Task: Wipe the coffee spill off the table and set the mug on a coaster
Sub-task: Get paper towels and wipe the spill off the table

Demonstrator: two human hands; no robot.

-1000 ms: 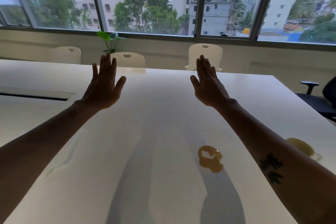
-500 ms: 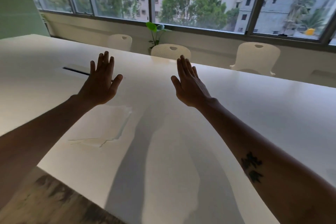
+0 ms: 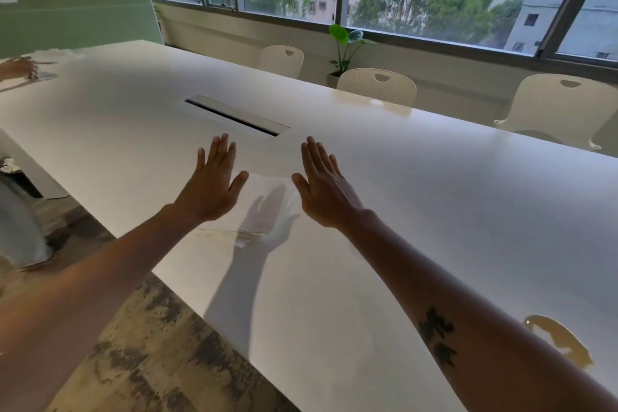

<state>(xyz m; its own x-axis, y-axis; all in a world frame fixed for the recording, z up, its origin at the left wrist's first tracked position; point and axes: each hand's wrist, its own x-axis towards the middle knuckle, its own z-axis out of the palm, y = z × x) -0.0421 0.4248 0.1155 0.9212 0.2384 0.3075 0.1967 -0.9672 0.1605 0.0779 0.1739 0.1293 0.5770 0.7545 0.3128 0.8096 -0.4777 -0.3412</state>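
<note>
My left hand (image 3: 214, 186) and my right hand (image 3: 326, 189) are held out flat above the white table (image 3: 451, 197), fingers apart, palms down, holding nothing. Between and below them a white paper towel (image 3: 267, 207) lies flat on the table, partly under my left wrist. A brown coffee spill (image 3: 558, 339) sits at the lower right, partly hidden by my right forearm. No mug or coaster is in view.
A cable slot (image 3: 234, 119) is cut into the table beyond my hands. White chairs (image 3: 378, 87) line the far side under the windows, with a potted plant (image 3: 344, 47). Another person's hand (image 3: 18, 67) rests at the table's far left end. Patterned floor (image 3: 150, 344) lies lower left.
The view has swung left and then back a little: the mug left the frame, the paper towel came to lie between my hands, and the spill returned at lower right. Both hands stay spread.
</note>
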